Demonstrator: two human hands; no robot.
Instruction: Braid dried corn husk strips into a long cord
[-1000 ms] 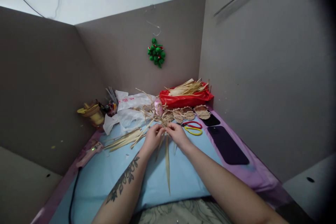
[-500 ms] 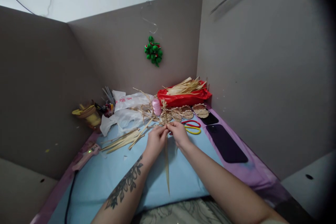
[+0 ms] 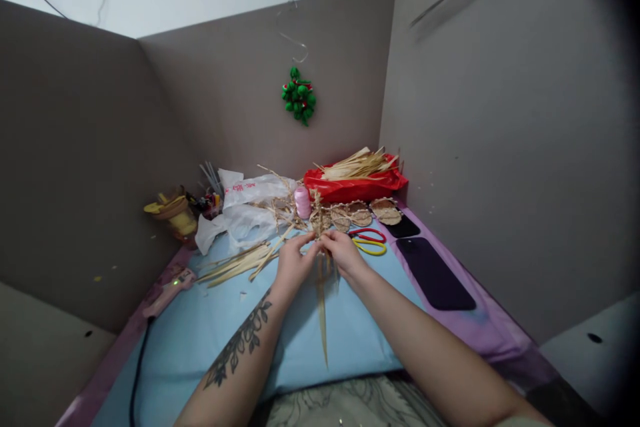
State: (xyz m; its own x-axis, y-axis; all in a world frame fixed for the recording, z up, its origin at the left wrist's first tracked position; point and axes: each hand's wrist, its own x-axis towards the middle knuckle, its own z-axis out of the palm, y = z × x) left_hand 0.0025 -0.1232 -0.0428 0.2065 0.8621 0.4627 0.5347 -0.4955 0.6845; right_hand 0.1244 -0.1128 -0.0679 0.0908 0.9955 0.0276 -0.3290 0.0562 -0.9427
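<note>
Both hands meet over the middle of the blue cloth, pinching a braid of dried straw-like strips (image 3: 318,213). My left hand (image 3: 296,259) grips it from the left with thumb and fingers together. From the right, my right hand (image 3: 345,253) pinches the same piece, its fingertips close to the left ones. The braided part rises beyond the fingers, and a long loose strip (image 3: 323,320) hangs down toward me. Exactly how the strips cross between the fingertips is hidden. Scissors with red and yellow handles (image 3: 371,241) lie just right of my right hand.
Behind the hands stand a pink thread spool (image 3: 302,203), woven oval pieces (image 3: 361,215) and a red bag of strips (image 3: 356,189). Loose strips (image 3: 235,265) and plastic bags (image 3: 250,221) lie left. A pink glue gun (image 3: 169,293) and a dark phone (image 3: 436,275) flank the cloth.
The view has shifted slightly, so everything sits a little further right. My left fingers have spread a bit from the palm, and both hands still pinch the braid.
</note>
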